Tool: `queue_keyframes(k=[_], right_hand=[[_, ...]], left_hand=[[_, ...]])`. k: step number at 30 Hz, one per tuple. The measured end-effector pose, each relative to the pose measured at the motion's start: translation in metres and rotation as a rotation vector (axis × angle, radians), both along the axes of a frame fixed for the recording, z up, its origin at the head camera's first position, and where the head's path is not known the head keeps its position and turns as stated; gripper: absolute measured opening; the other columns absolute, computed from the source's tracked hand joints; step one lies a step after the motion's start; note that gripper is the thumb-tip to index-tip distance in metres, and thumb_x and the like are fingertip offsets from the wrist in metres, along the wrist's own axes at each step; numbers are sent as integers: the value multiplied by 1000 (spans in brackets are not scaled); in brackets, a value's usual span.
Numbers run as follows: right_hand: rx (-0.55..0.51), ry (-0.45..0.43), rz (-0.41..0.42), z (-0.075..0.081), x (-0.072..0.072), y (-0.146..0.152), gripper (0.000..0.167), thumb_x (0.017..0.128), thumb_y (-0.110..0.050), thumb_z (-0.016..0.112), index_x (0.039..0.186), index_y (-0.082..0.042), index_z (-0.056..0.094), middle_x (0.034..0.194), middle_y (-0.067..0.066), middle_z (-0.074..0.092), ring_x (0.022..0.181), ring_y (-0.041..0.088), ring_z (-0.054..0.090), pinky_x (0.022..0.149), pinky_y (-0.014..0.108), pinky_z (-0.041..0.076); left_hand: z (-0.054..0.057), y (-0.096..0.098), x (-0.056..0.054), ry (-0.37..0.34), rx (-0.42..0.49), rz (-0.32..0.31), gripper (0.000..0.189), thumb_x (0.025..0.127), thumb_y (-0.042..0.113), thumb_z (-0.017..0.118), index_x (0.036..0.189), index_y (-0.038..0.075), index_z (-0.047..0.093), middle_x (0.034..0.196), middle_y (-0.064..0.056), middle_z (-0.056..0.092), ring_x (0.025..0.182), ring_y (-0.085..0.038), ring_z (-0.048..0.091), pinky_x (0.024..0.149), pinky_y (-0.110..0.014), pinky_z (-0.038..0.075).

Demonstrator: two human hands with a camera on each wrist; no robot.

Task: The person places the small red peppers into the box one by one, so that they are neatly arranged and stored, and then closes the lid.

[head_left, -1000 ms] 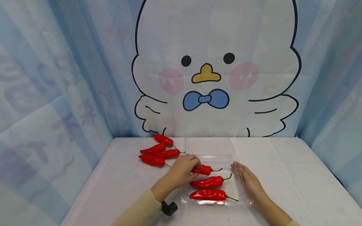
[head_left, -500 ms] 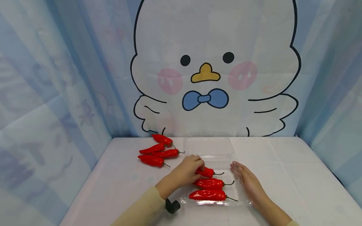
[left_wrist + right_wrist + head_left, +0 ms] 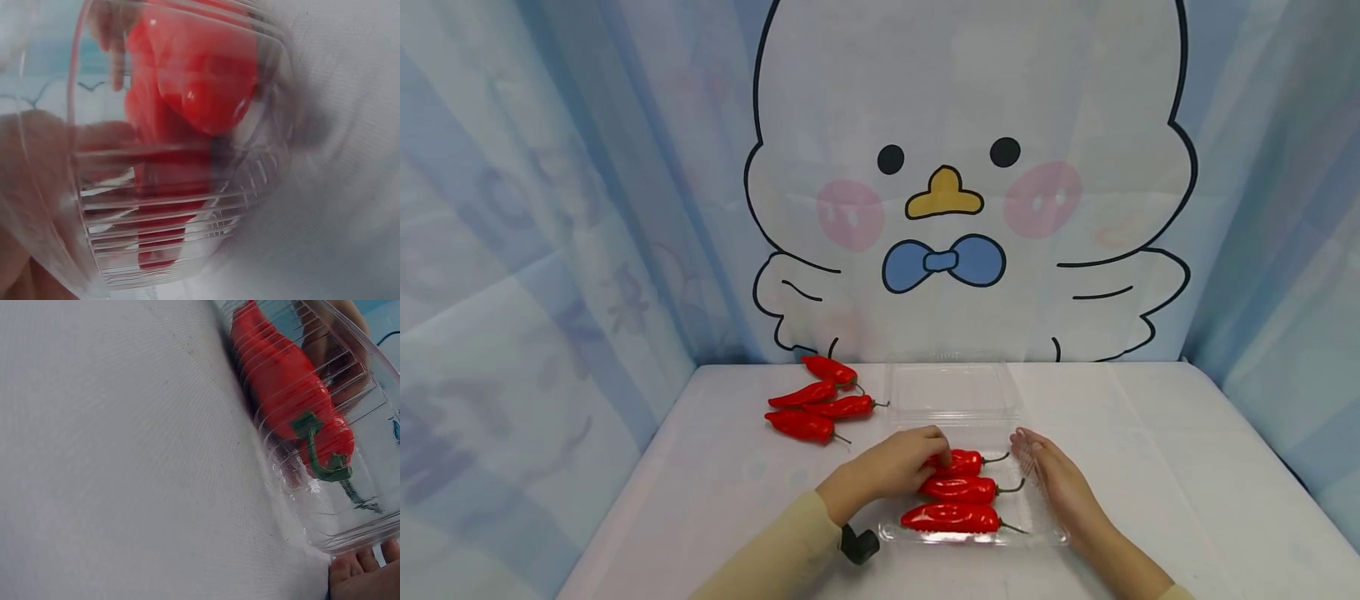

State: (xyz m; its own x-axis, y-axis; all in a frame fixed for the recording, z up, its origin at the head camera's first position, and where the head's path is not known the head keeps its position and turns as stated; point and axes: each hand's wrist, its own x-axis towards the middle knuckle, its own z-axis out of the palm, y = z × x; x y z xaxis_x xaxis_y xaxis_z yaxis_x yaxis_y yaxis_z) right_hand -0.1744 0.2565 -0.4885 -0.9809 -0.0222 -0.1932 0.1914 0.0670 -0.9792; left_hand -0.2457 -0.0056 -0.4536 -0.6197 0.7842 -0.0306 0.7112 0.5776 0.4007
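Left-hand grip [image 3: 887, 461] clamped on a red pepper [image 3: 967, 462] in the clear container [image 3: 925, 538], two more peppers [image 3: 951, 517] on its near side, right-hand grip [image 3: 1062, 477] straight-fingered against the container's side, four loose peppers [image 3: 801, 426] on the counter [image 3: 1172, 450], beyond and left of the left-hand grip

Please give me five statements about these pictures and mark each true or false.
1. Three red peppers are in the clear container. True.
2. The lid is closed. False: it is open.
3. The left hand grips the farthest pepper in the container. True.
4. The right hand holds a pepper too. False: it is at the container's right side.
5. Four other peppers lie right of the container. False: they lie left of it.
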Motion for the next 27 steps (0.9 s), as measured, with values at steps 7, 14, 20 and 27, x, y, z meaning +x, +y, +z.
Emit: queue_keyframes(k=[7,14,20,27], right_hand=[[-1,5,1,0,-1,0,57,115,-33,21,162,0,20,169,17,26,155,28,27,122,32,24],[6,27,7,0,0,1,58,115,-33,21,161,2,20,168,20,27,153,26,30,113,18,32],[22,-7,-4,2,-1,-1,58,115,-35,20,162,-1,20,169,16,27,155,29,27,118,27,26],[27,-10,3,1,-1,-1,58,115,-36,20,163,-2,19,170,15,26,156,29,25,121,32,22]], left_hand=[[1,-7,3,36,-48,-61,26,98,15,69,122,24,74,121,4,64,105,-4,60,94,-17,52],[3,-11,7,34,-57,-60,25,98,20,71,122,26,75,124,4,64,109,-5,59,96,-17,52],[5,-16,11,42,-38,-56,23,98,20,71,120,25,75,124,5,64,112,-6,59,98,-19,52],[4,-23,13,111,-3,-54,21,100,19,68,119,24,74,123,5,67,113,-8,60,100,-22,51]])
